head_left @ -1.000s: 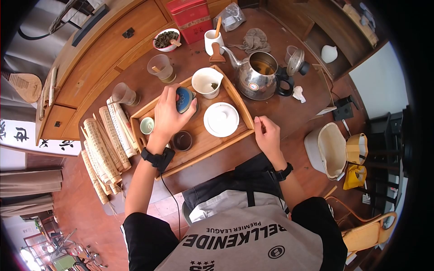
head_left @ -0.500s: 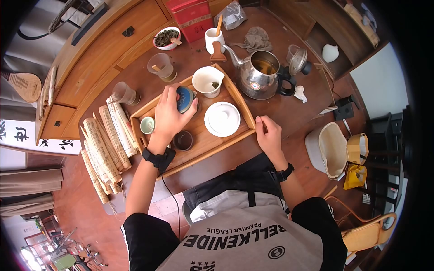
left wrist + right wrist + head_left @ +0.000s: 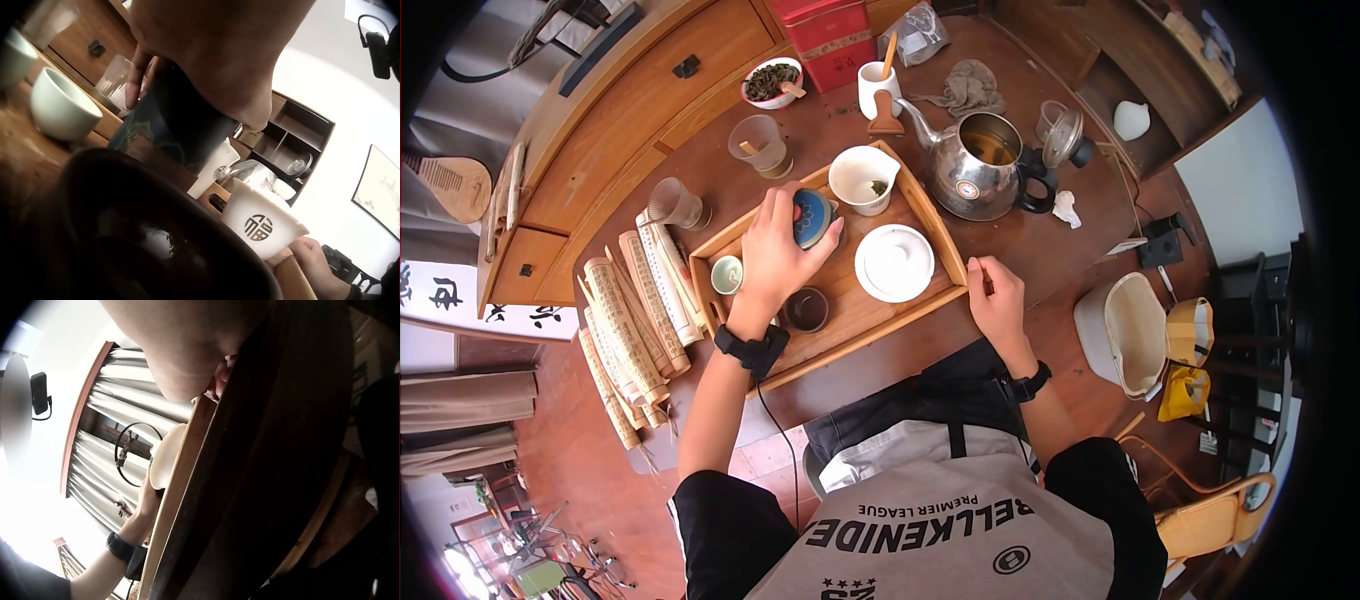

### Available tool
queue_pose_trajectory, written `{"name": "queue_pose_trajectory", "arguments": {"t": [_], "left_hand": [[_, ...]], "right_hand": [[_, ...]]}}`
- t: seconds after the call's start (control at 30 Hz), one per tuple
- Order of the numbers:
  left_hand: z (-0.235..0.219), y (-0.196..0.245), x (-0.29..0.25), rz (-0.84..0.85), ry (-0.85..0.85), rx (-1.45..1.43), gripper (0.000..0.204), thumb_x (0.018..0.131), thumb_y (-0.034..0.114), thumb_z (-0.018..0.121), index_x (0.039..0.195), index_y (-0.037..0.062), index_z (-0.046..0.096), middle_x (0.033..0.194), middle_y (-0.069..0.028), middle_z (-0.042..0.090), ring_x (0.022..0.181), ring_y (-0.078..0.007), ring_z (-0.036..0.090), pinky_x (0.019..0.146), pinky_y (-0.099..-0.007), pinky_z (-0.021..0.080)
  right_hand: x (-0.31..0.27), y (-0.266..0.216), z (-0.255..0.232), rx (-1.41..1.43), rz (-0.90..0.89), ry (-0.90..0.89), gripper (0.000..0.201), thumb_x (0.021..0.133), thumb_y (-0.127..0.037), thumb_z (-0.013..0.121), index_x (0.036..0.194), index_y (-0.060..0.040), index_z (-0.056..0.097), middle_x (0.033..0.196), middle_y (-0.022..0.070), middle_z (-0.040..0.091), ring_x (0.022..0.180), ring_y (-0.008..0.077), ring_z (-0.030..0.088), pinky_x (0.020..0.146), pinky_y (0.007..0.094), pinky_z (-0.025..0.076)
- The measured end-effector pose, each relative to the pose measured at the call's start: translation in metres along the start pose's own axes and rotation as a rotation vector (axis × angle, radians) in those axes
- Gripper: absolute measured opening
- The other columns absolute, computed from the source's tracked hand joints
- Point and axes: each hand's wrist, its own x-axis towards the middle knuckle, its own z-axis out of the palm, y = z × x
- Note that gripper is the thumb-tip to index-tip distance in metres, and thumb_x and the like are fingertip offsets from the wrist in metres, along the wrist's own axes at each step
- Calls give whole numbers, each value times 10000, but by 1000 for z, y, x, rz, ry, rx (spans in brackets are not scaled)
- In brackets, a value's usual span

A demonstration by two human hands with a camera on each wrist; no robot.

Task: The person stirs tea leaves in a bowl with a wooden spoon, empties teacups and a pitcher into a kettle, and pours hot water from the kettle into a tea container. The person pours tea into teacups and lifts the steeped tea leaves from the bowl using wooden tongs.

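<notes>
My left hand (image 3: 780,255) grips a dark blue tea canister (image 3: 812,218) from above, fingers on its far side and thumb on the near side. In the left wrist view the canister (image 3: 178,125) appears dark with a patterned side. It stands in a wooden tray (image 3: 845,292) among a white pitcher (image 3: 862,172) with leaves inside, a white lidded bowl (image 3: 895,262), a brown cup (image 3: 807,310) and a pale green cup (image 3: 727,274). At the tray's right corner my right hand (image 3: 1000,300) rests with loosely curled fingers, holding nothing.
A steel kettle (image 3: 975,170) stands beyond the tray, its lid (image 3: 1062,140) off. Two glasses (image 3: 760,148), a bowl of tea leaves (image 3: 772,82) and a red tin (image 3: 825,45) are at the back. Bamboo scrolls (image 3: 625,320) lie at left.
The view has shifted slightly. Both hands keep their places, the left still on the canister and the right still by the tray's corner.
</notes>
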Motion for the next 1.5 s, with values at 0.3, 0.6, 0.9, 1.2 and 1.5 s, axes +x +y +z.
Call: {"name": "queue_pose_trajectory", "arguments": {"t": [0.3, 0.6, 0.9, 1.2, 1.5], "left_hand": [[-1, 2, 0, -10, -18, 37, 585, 802, 382, 789, 1215, 34, 563, 988, -125, 603, 833, -299, 633, 731, -416, 533], [3, 0, 1, -4, 25, 11, 514, 815, 375, 757, 1160, 39, 579, 906, -123, 587, 795, -293, 631, 684, -425, 532], [-3, 5, 6, -49, 92, -94, 480, 838, 314, 746, 1186, 26, 584, 925, -128, 582, 764, -271, 557, 741, -378, 497], [2, 3, 4, -20, 5, -23, 511, 821, 371, 757, 1149, 28, 568, 944, -132, 582, 810, -306, 611, 695, -429, 518], [3, 5, 2, -3, 25, -36, 518, 822, 324, 777, 1183, 11, 576, 932, -130, 575, 792, -282, 572, 720, -395, 501]], "right_hand": [[0, 0, 0, -2, -6, 5, 162, 959, -96, 630, 839, 12, 622, 636, 113, 546, 490, 167, 499, 485, 292, 391], [0, 0, 0, 4, -7, 5, 174, 963, -101, 627, 825, 7, 617, 636, 111, 545, 494, 175, 506, 487, 296, 396], [0, -1, 0, 4, -2, 9, 180, 962, -106, 630, 823, 7, 617, 631, 109, 542, 489, 173, 507, 486, 296, 396], [0, -3, -1, 3, -13, 7, 173, 961, -100, 629, 827, 7, 615, 637, 113, 547, 494, 178, 515, 489, 297, 401], [0, -1, -1, 3, -6, 2, 173, 961, -101, 628, 825, 6, 612, 637, 111, 549, 497, 182, 522, 490, 297, 406]]}}
